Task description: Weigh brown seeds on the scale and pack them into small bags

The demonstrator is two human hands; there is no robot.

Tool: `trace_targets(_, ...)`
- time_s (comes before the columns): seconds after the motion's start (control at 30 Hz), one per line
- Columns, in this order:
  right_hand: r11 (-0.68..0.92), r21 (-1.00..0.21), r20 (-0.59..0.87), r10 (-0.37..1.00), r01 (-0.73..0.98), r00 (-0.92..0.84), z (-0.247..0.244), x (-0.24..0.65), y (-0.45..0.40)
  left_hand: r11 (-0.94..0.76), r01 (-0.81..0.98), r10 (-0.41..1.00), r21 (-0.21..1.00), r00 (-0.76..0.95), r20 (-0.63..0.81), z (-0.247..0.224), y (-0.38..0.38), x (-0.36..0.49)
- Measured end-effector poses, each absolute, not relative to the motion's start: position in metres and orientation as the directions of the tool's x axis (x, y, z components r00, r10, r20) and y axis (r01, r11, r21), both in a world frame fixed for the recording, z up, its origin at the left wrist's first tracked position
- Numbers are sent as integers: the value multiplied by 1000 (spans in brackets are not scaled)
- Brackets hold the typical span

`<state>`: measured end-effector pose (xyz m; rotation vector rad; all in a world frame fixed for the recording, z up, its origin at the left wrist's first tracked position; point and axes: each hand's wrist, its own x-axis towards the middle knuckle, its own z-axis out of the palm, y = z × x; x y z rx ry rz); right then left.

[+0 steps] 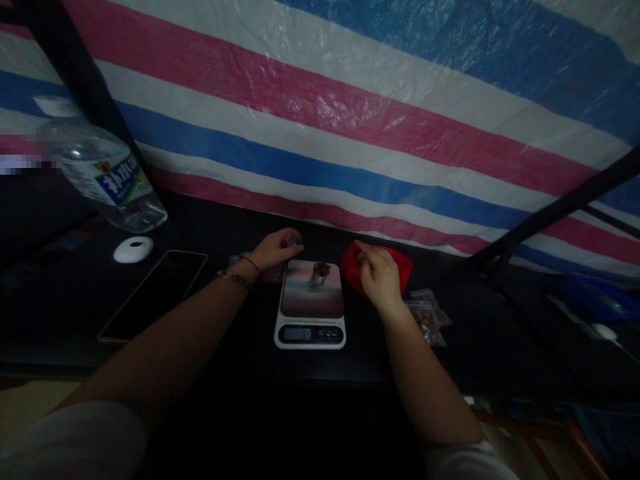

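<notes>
In the head view, a small clear plastic item (294,241) is held in the left hand (276,249), at the far left of the scale (298,299). On the scale, a small metal cup (319,279) of brown pieces (321,268) is supported. At right, the red bag (405,268) is touched by the right hand (382,275); whether anything is gripped cannot be told.

hands (382,273) — 2 | scale (313,305) — 1 | red bag (404,268) 1 | bottle (107,175) 1
</notes>
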<state>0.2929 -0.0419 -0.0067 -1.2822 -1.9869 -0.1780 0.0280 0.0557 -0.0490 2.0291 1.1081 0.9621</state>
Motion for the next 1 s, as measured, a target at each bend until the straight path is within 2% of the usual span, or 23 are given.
trace_targets(0.17,470,-262,659,725,843,-199,-7,294,-42,-465,410,864,784,404,301,-47,53,29)
trace_targets(0.37,461,-299,663,730,836,-165,-10,292,-40,-465,485,867,741,418,271,-43,51,30)
trace_targets(0.57,471,-410,666,740,781,-96,-16,289,-33,-458,519,879,721,383,283,-42,47,28)
trace_targets(0.77,528,-557,702,712,640,23,3,276,-23,-428,482,904,765,231,361,-43,47,26)
trace_targets(0.87,563,-578,689,724,591,-15,8,268,-19,-400,458,916,794,179,358,-38,48,27)
trace_targets(1.0,586,-572,668,739,575,-88,-5,264,-23,-399,458,917,794,213,338,-33,45,27)
